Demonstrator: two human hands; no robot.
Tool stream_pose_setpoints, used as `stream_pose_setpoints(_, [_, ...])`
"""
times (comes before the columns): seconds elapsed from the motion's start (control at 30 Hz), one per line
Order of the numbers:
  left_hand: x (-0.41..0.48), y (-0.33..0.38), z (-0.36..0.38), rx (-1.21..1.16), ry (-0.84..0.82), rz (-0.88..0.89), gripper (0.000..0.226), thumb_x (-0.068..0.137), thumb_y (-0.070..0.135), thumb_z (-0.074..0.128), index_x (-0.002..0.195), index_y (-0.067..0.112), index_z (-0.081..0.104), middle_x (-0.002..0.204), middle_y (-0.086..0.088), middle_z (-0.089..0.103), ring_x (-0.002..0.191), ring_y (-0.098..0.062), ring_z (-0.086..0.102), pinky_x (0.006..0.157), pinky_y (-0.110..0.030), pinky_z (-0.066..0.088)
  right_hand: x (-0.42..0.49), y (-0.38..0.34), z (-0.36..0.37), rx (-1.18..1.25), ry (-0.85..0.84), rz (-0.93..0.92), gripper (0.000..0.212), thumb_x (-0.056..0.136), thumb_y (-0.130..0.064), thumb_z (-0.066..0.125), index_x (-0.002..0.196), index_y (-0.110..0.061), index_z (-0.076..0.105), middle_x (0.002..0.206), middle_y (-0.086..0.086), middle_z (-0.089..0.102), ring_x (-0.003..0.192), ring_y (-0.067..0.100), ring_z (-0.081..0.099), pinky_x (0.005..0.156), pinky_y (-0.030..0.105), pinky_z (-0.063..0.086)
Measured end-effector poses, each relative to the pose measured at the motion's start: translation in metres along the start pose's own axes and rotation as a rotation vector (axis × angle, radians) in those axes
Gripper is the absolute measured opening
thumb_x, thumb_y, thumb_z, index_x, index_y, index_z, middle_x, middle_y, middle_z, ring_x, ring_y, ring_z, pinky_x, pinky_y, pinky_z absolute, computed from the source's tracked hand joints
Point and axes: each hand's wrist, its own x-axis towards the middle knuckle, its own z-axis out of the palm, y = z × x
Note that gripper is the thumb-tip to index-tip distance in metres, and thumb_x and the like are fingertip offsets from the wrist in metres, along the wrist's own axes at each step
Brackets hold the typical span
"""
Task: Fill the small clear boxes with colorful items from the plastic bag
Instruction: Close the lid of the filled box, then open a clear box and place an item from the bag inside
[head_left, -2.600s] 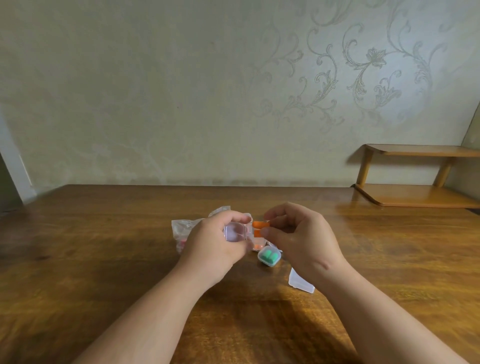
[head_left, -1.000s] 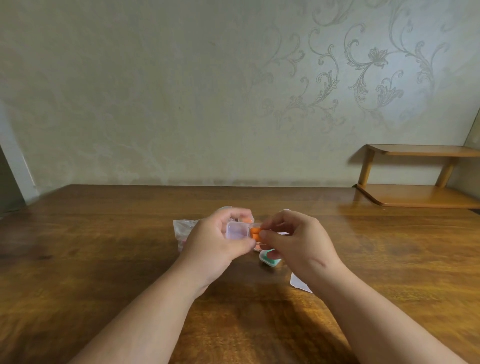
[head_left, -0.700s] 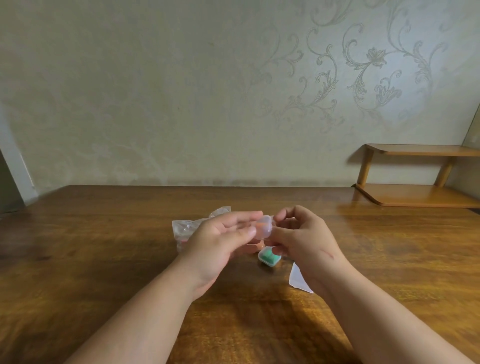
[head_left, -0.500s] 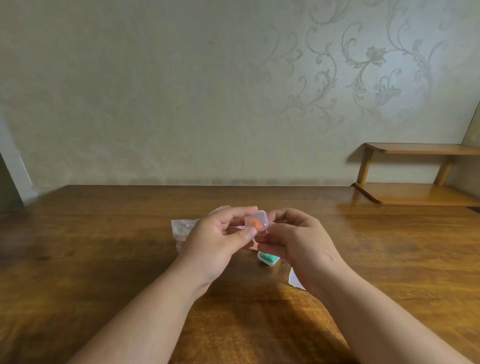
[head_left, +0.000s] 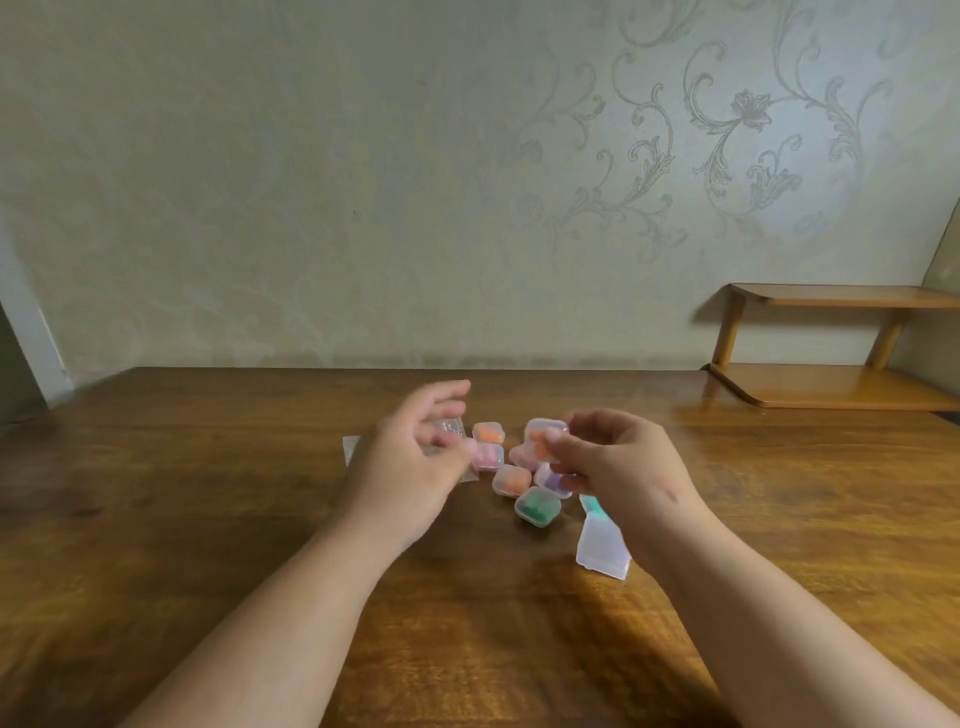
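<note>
My right hand (head_left: 618, 467) pinches a small clear box with orange items (head_left: 544, 435) just above the table. Below and beside it lie several shut small boxes: orange (head_left: 488, 432), pink (head_left: 489, 457), a second orange one (head_left: 511, 479), purple (head_left: 549, 477) and green (head_left: 537, 506). An empty clear box (head_left: 602, 545) lies by my right wrist, with a teal-tinted box (head_left: 589, 503) just behind it. My left hand (head_left: 415, 462) is blurred, fingers apart, over the crumpled plastic bag (head_left: 448, 429), which it mostly hides.
Everything rests on a dark wooden table (head_left: 208, 519) that meets a patterned wall at the back. A low wooden shelf (head_left: 841, 384) stands at the back right corner. A corner of the bag (head_left: 352, 448) pokes out left of my hand.
Both hands held the orange-filled box together and its lid came shut. My left hand has since let go and swung left over the bag; my right hand keeps the box.
</note>
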Motion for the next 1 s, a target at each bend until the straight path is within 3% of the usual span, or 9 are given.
stream_pose_setpoints(0.07, [0.003,-0.006,-0.001,0.156,0.137,0.015,0.041,0.090,0.012,0.067,0.120,0.039,0.059,0.118,0.012,0.063,0.103,-0.006,0.059,0.086,-0.029,0.054,0.006,0.000,-0.007,-0.012,0.065,-0.011,0.022,0.085,-0.024,0.073,0.106,-0.020,0.068,0.087,-0.004,0.073,0.075,0.011,0.072,0.072,0.030,0.061])
stream_pose_setpoints(0.13, [0.002,-0.009,-0.001,0.370,0.174,0.023,0.039,0.090,0.016,0.067,0.123,0.036,0.060,0.124,0.010,0.062,0.115,-0.012,0.052,0.092,-0.031,0.049,0.010,0.000,-0.015,0.022,0.108,-0.014,0.022,0.086,-0.022,0.073,0.107,-0.018,0.069,0.089,-0.002,0.073,0.080,0.011,0.071,0.073,0.030,0.060])
stream_pose_setpoints(0.27, [-0.001,-0.008,0.000,0.698,0.011,0.041,0.057,0.091,0.031,0.065,0.142,0.046,0.043,0.150,0.011,0.042,0.140,-0.018,0.031,0.113,-0.041,0.028,0.018,0.005,-0.021,0.004,0.150,-0.024,0.021,0.083,-0.027,0.077,0.102,-0.023,0.069,0.092,-0.004,0.071,0.085,0.012,0.067,0.075,0.034,0.058])
stream_pose_setpoints(0.37, [-0.001,-0.006,0.002,0.761,-0.111,0.019,0.054,0.095,0.035,0.059,0.141,0.055,0.040,0.161,0.009,0.024,0.149,-0.020,0.014,0.121,-0.046,0.010,0.024,0.011,-0.020,-0.070,0.162,-0.011,0.017,0.083,-0.028,0.077,0.098,-0.025,0.068,0.094,-0.003,0.068,0.088,0.015,0.065,0.081,0.040,0.059])
stream_pose_setpoints(0.47, [-0.002,-0.007,0.003,0.797,-0.157,0.012,0.044,0.095,0.041,0.057,0.138,0.048,0.048,0.158,0.011,0.032,0.148,-0.018,0.019,0.120,-0.047,0.011,0.029,0.016,-0.021,-0.104,0.201,-0.004,0.018,0.084,-0.028,0.075,0.098,-0.027,0.065,0.096,-0.003,0.068,0.089,0.016,0.066,0.082,0.041,0.060])
stream_pose_setpoints(0.6, [-0.003,-0.008,0.003,0.692,-0.051,0.023,0.035,0.095,0.036,0.060,0.129,0.036,0.061,0.142,0.013,0.054,0.135,-0.011,0.042,0.113,-0.038,0.030,0.030,0.017,-0.022,-0.086,0.177,0.001,0.024,0.085,-0.024,0.074,0.107,-0.026,0.063,0.097,-0.003,0.067,0.084,0.014,0.067,0.078,0.036,0.061])
stream_pose_setpoints(0.73, [-0.003,-0.007,0.005,0.451,0.072,0.039,0.030,0.097,0.020,0.057,0.124,0.032,0.065,0.137,0.009,0.057,0.123,-0.011,0.051,0.097,-0.027,0.047,0.025,0.009,-0.021,-0.099,0.205,-0.064,0.013,0.090,-0.022,0.067,0.102,-0.028,0.065,0.096,-0.002,0.068,0.086,0.016,0.066,0.079,0.039,0.060])
stream_pose_setpoints(0.87, [-0.005,-0.002,0.005,0.297,0.051,0.149,0.028,0.096,0.013,0.059,0.115,0.033,0.066,0.124,0.016,0.059,0.106,0.001,0.051,0.072,-0.004,0.039,0.008,0.003,-0.004,-0.084,0.046,-0.135,0.009,0.094,-0.020,0.063,0.091,-0.027,0.068,0.088,-0.002,0.070,0.074,0.013,0.067,0.067,0.034,0.062])
stream_pose_setpoints(1.0, [-0.010,0.003,0.006,0.202,0.002,0.219,0.026,0.095,0.011,0.061,0.101,0.037,0.058,0.104,0.020,0.059,0.084,0.004,0.056,0.061,-0.003,0.042,-0.003,0.001,0.010,-0.090,-0.085,-0.184,0.018,0.099,-0.026,0.053,0.091,-0.029,0.069,0.099,-0.001,0.066,0.075,0.015,0.066,0.062,0.028,0.056])
